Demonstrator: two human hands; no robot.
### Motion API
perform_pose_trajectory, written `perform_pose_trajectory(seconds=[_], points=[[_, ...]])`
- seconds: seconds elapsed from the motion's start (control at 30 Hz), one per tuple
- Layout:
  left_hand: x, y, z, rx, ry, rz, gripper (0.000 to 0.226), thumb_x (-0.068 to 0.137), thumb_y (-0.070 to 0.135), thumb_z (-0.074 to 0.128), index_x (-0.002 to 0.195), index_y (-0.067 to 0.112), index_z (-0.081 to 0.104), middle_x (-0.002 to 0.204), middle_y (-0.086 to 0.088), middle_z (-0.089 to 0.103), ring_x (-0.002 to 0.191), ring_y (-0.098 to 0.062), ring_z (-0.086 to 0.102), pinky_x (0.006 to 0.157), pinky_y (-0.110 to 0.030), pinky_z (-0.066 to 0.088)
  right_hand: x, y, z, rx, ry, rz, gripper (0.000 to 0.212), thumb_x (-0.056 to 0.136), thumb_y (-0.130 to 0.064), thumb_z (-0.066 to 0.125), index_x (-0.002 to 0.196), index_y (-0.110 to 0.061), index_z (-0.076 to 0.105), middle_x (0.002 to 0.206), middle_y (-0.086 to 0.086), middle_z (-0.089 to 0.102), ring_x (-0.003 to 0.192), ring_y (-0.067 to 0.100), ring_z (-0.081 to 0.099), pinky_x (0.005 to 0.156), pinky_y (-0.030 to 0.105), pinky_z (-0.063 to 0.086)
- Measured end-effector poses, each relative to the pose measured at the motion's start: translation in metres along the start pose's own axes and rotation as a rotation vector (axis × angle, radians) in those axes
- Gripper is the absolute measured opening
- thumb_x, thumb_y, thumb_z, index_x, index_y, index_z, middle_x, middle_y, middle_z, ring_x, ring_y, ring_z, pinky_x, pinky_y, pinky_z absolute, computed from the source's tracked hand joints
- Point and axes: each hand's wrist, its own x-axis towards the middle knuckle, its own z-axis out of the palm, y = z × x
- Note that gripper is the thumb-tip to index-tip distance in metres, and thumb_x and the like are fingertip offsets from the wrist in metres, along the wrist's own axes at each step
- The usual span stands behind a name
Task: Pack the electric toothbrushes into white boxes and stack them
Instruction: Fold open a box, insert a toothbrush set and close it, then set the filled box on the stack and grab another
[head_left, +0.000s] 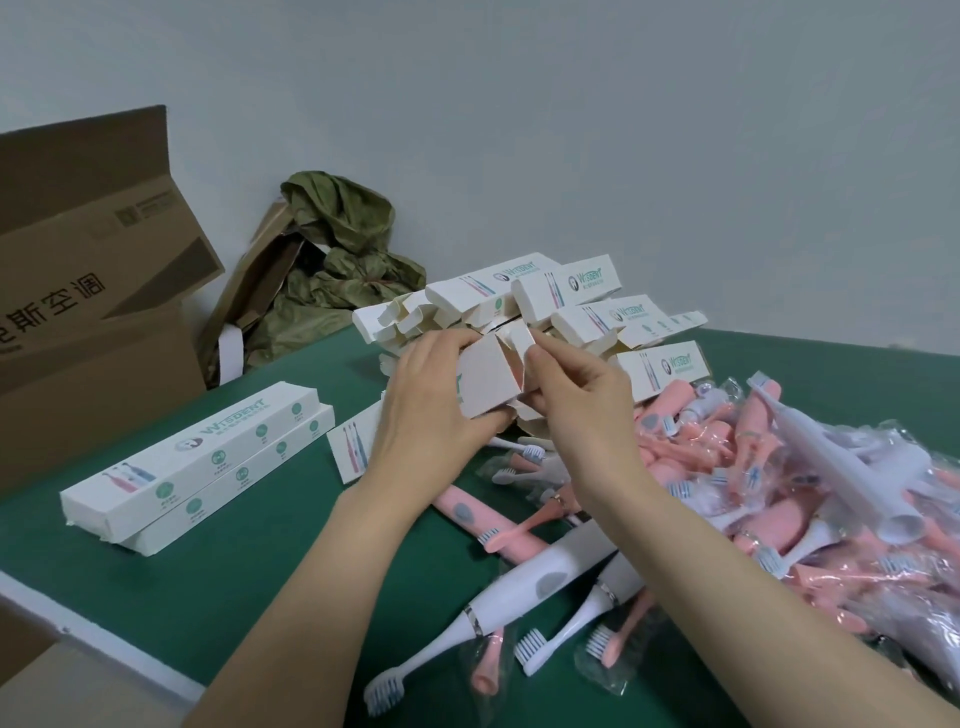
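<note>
1. The white box (485, 382) was up off the green table (234, 561), end-on, just in front of the heap of boxes (566, 296). It looked like thin, light card that crushes easily, so it's best held by its edges
2. The left hand (423, 410) wrapped round its body, and the right hand (576, 400) pinched the open end flap (522, 338)
3. Loose toothbrushes (753, 467) lay to the right in hard, smooth plastic, many bagged and probably slippery, so take them by the thick handle
4. Two closed boxes (192, 462) sat stacked at the left, near the cardboard carton (93, 291)
</note>
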Motion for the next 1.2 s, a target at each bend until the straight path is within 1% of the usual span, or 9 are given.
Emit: perform_pose_trajectory(seconds=[0.07,0.13,0.2,0.33,0.6,0.73,0.9,1.07,1.2], points=[[-0.002,0.0,-0.003,-0.008,0.057,-0.012,0.06,0.061,0.02,0.085,0.116,0.016,0.06,0.106,0.006,0.055,0.101,-0.011,0.049,0.081,-0.009,0.032,-0.001,-0.002,0.002,-0.02,-0.034,-0.037,0.02,0.09,-0.012,0.054,0.085,-0.022,0.071,0.066,0.006,0.064,0.069,0.039,0.052,0.068,0.049,0.051],[-0.003,0.002,-0.005,-0.028,0.083,-0.017,0.06,0.061,0.018,0.086,0.116,0.016,0.063,0.107,0.003,0.059,0.101,-0.014,0.053,0.084,-0.009,0.034,-0.003,-0.002,0.003,-0.07,-0.042,-0.063,0.035,0.09,-0.016,0.058,0.079,-0.044,0.074,0.079,-0.011,0.073,0.081,0.022,0.066,0.079,0.04,0.054],[-0.004,0.005,-0.004,-0.033,0.083,-0.021,0.06,0.061,0.017,0.086,0.116,0.014,0.063,0.108,0.002,0.061,0.102,-0.017,0.055,0.086,-0.016,0.037,-0.004,0.002,0.005,-0.087,-0.026,-0.069,0.025,0.089,-0.018,0.06,0.097,-0.039,0.072,0.08,-0.027,0.069,0.082,-0.002,0.064,0.081,0.025,0.052],[-0.005,0.005,-0.002,-0.007,0.088,-0.004,0.06,0.063,0.02,0.085,0.118,0.01,0.063,0.112,-0.003,0.063,0.104,-0.021,0.055,0.087,-0.019,0.037,-0.005,0.003,0.003,-0.138,0.009,-0.075,0.025,0.091,-0.021,0.059,0.112,-0.027,0.069,0.076,-0.032,0.066,0.084,-0.005,0.062,0.085,0.022,0.051],[-0.008,0.007,0.001,-0.062,0.218,0.019,0.049,0.066,0.025,0.07,0.113,0.011,0.067,0.102,0.012,0.057,0.097,-0.007,0.052,0.085,-0.004,0.032,-0.021,0.011,0.012,-0.396,-0.052,-0.393,0.037,0.097,-0.007,0.049,0.132,-0.011,0.054,0.125,-0.004,0.059,0.111,0.001,0.051,0.098,0.013,0.037],[-0.008,0.003,0.005,-0.048,0.15,0.002,0.054,0.068,0.02,0.079,0.119,0.009,0.064,0.112,-0.004,0.063,0.103,-0.019,0.055,0.091,-0.02,0.039,-0.018,0.013,0.007,-0.391,-0.04,-0.402,0.035,0.095,-0.003,0.049,0.129,-0.009,0.057,0.112,-0.012,0.055,0.101,-0.01,0.045,0.089,-0.001,0.031],[-0.006,0.001,0.007,0.208,0.006,0.026,0.083,0.067,0.028,0.082,0.141,0.029,0.043,0.106,0.0,0.055,0.096,-0.021,0.048,0.077,-0.03,0.038,0.0,0.003,-0.004,-0.424,0.038,-0.258,0.031,0.097,-0.014,0.047,0.124,-0.018,0.063,0.098,-0.009,0.067,0.074,-0.006,0.053,0.074,0.007,0.04],[0.01,-0.005,-0.011,0.395,0.023,0.024,0.084,0.076,0.035,0.076,0.147,0.032,0.03,0.108,-0.003,0.052,0.097,-0.019,0.043,0.083,-0.03,0.034,0.004,0.0,-0.008,-0.179,-0.042,0.119,0.025,0.098,-0.016,0.042,0.086,-0.019,0.063,0.093,0.007,0.068,0.088,0.021,0.062,0.09,0.044,0.051],[0.05,-0.031,-0.063,0.614,-0.105,-0.145,0.09,0.075,0.043,0.076,0.148,0.033,0.025,0.12,-0.008,0.052,0.103,-0.024,0.046,0.079,-0.034,0.036,0.0,0.008,-0.013,-0.537,-0.298,0.109,0.019,0.094,-0.02,0.053,0.08,-0.018,0.066,0.081,0.001,0.068,0.072,0.012,0.061,0.069,0.026,0.052]])
